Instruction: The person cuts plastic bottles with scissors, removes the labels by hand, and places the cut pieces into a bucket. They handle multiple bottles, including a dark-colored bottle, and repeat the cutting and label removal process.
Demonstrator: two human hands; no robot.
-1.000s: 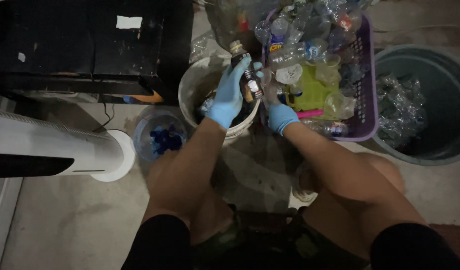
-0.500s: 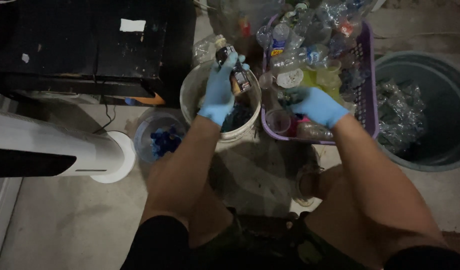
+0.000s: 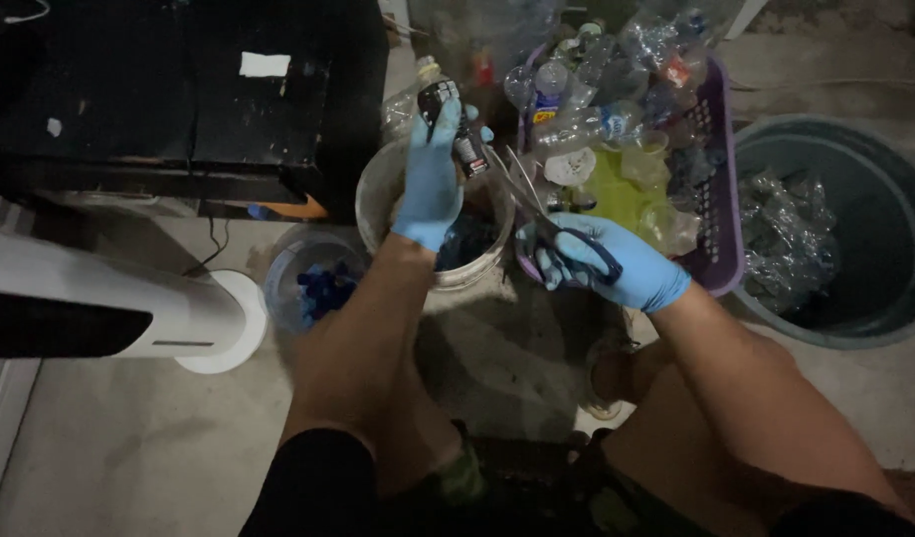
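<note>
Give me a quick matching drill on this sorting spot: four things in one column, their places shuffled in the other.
Things:
1. small dark bottle
2. scissors
3. blue caps
4. purple basket

Places:
A. in the clear tub by the white bucket
B. in the right hand
C. beside the grey bin
D. in the left hand

Pairs: 1-D, 2-B, 3-A, 4-C

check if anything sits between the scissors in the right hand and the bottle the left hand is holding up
Nothing visible does. The right hand holds the scissors with blades pointing up toward the dark bottle gripped in the left hand above the white bucket. Only open air shows between the blade tips and the bottle.
</note>
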